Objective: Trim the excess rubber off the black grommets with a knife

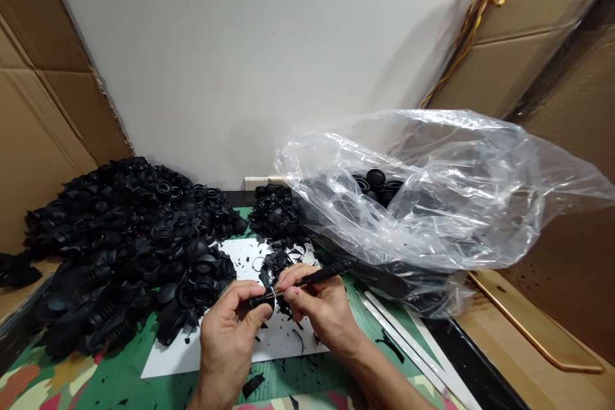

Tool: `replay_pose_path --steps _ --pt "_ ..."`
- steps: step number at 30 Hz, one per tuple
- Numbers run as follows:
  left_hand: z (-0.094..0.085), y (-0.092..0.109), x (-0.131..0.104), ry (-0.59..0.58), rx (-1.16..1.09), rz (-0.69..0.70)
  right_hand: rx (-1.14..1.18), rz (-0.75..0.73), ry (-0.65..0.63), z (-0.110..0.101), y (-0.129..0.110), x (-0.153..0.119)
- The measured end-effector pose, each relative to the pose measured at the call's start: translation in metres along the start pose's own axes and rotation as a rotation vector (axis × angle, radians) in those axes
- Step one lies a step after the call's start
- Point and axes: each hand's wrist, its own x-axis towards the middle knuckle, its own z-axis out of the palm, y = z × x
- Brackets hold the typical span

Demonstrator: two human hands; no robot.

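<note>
My left hand (pixel 230 327) pinches a small black ribbed rubber part (pixel 260 299) between thumb and fingers, over a white sheet of paper (pixel 168 355). In my right hand (pixel 321 307) is a slim craft knife (pixel 331 271) with a black handle. Its thin metal tip meets the right end of the rubber part, and the two hands are close together. Black rubber trimmings (pixel 276 262) lie scattered on the paper just behind my hands. The exact shape of the held part is mostly covered by my fingers.
A large heap of black rubber parts (pixel 129 243) fills the left side. Behind the paper sits a smaller pile of black scraps (pixel 273 208). At right, a clear plastic bag (pixel 461 205) holds more black parts. White strips (pixel 403 339) and a gold phone (pixel 533 320) lie farther right.
</note>
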Motion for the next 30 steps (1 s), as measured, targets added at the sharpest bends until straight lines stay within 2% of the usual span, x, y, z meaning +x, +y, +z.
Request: replay_pose_path --steps 3,6,9,11,13,18,23,30 --pt "0.000 0.000 0.000 -0.030 -0.047 -0.058 -0.104 -0.162 0.000 0.004 0.001 -0.004" --pt "0.000 0.000 -0.002 -0.066 -0.063 -0.069 -0.344 -0.397 0.021 0.003 0.000 -0.006" --pt "0.001 -0.001 -0.003 -0.054 -0.021 -0.005 -0.433 -0.509 0.164 -0.006 -0.001 -0.002" --pt "0.001 -0.003 -0.003 -0.040 0.013 0.035 -0.377 -0.441 0.274 -0.013 -0.002 0.003" --pt "0.001 -0.004 -0.003 -0.036 0.029 0.062 -0.304 -0.310 0.308 -0.017 -0.003 0.008" --pt "-0.001 -0.004 -0.002 -0.028 0.043 0.128 -0.115 -0.056 0.190 -0.015 -0.006 0.011" --pt "-0.001 -0.002 -0.002 -0.006 0.055 0.160 -0.041 -0.065 0.118 -0.009 -0.008 0.006" --pt "-0.002 -0.005 -0.002 -0.001 0.064 0.135 0.025 -0.074 -0.009 -0.003 -0.007 0.000"
